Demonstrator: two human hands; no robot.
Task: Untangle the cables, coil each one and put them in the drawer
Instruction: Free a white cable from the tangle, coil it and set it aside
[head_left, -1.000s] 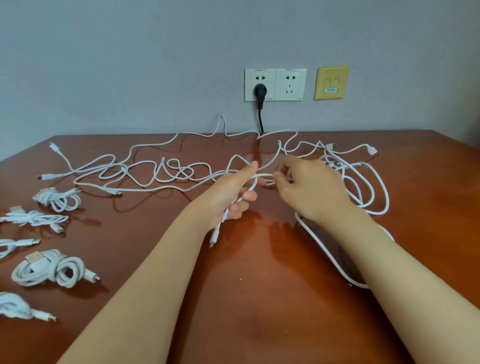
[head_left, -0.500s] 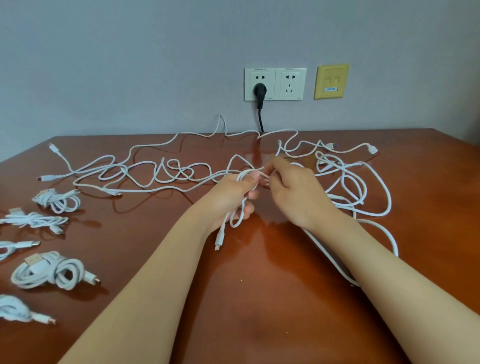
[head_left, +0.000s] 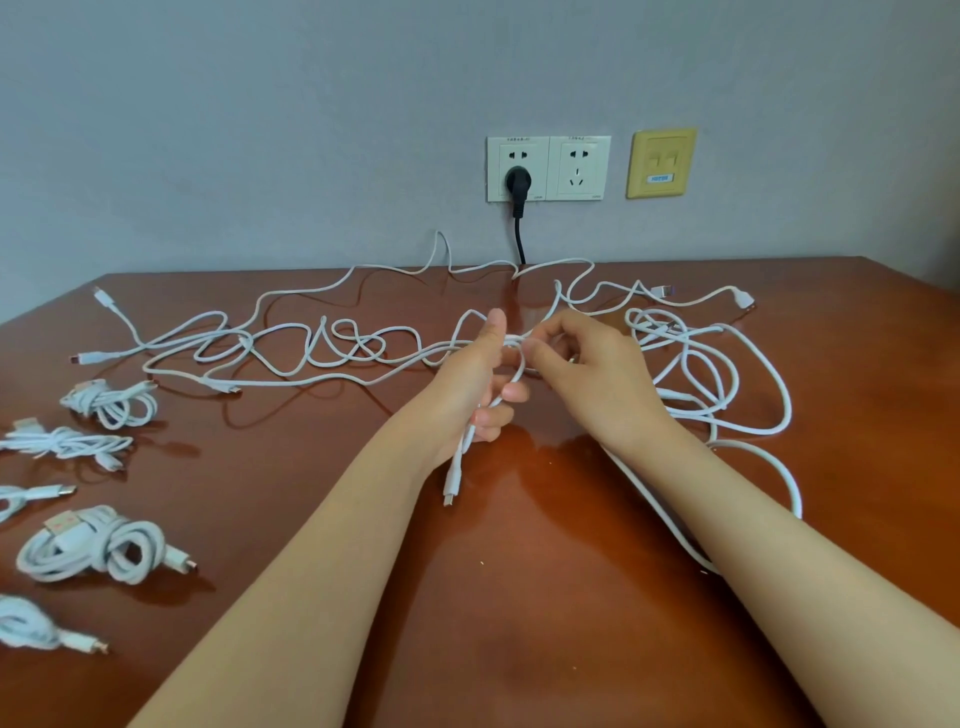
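Left hand (head_left: 475, 387) grips a cable (head_left: 453, 475), fingers curled round it, its plug end hanging below the palm. Right hand (head_left: 592, 379) pinches the cable just beside the left thumb. The tangle (head_left: 322, 353) sprawls along the tabletop's (head_left: 519, 623) far edge; coils (head_left: 93, 545) line its left edge.

Loose white cable tangle (head_left: 323, 338) across the far half of a brown wooden table (head_left: 519, 623).
Left of the tangle and nearer, five coiled white cable bundles (head_left: 78, 540) lie in a column; behind its middle, on the wall, a white double socket plate (head_left: 548, 169) holding a black plug (head_left: 518, 182); behind its right part, a yellow plastic wall plate (head_left: 661, 163).
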